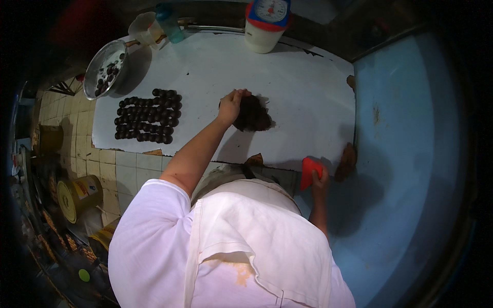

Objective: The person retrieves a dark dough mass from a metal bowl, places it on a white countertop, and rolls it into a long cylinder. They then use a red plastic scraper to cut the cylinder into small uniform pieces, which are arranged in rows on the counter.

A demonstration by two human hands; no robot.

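My left hand point(229, 106) reaches over the white table and rests against the left side of a dark brown lump of dough point(252, 114). Its fingers are bent and pressed together at the lump's far left edge, partly hiding their grip. Down by the table's near right edge, my right hand point(320, 184) is closed around a red plastic scraper point(309, 171), held clear of the lump. To the left of the lump, several dark brown balls point(149, 117) lie close together in rows.
A metal bowl point(114, 69) at the back left holds white powder and brown balls. Behind it stand a clear jug point(145, 31) and a teal bottle point(172, 25). A dial scale point(270, 11) tops a white tub point(261, 40). A blue wall point(390, 118) borders the right; a yellow bucket point(82, 192) is lower left.
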